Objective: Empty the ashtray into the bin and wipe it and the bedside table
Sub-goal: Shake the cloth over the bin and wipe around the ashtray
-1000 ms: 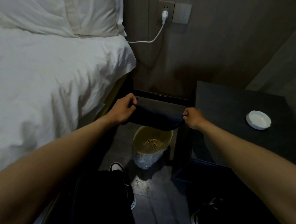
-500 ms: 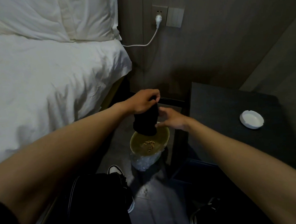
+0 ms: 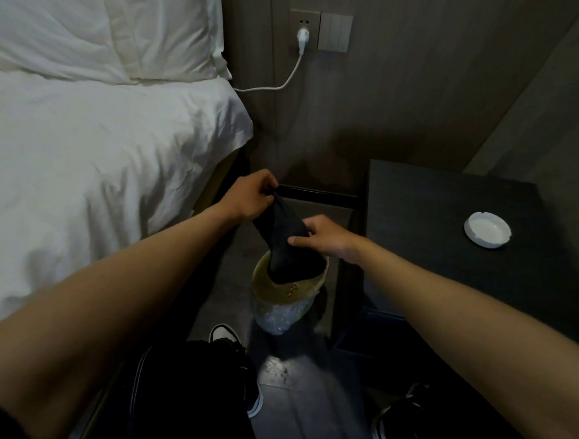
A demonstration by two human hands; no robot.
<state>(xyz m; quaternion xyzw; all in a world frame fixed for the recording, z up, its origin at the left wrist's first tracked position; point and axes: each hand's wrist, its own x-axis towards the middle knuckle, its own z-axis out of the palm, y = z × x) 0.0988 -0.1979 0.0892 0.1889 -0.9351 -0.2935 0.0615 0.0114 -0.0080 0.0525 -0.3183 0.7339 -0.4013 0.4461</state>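
Both hands are meeting at the centre of the frame over the bin. The left hand [image 3: 249,196] is pinching the top end of a dark cloth [image 3: 284,235], fingers curled round it, and the right hand [image 3: 323,239] is gripping the cloth lower down on its right edge between thumb and fingers. The cloth is hanging down in a loose bunch, and its lower end is dipping past the rim into the bin [image 3: 285,289].

The bin is one round, yellowish tub standing on the floor just below centre, with a clear plastic liner bunching round its outside. Inside it, a small scatter of light brown bits is lying near the front, just below the cloth's end; whether the cloth is touching them I cannot tell.

One white ashtray [image 3: 487,229] is sitting on the dark counter [image 3: 433,210] at the right of the frame, well apart from both hands; its hollow is showing nothing but white.

One bed [image 3: 91,163] with white sheets is filling the upper left, with a pillow [image 3: 100,34] at its head. One white plug [image 3: 302,37] is sitting in the wall socket at top centre, its cable trailing toward the bed. Two shoes are showing at the bottom: one [image 3: 234,358] below the bin, one [image 3: 400,416] at lower right.
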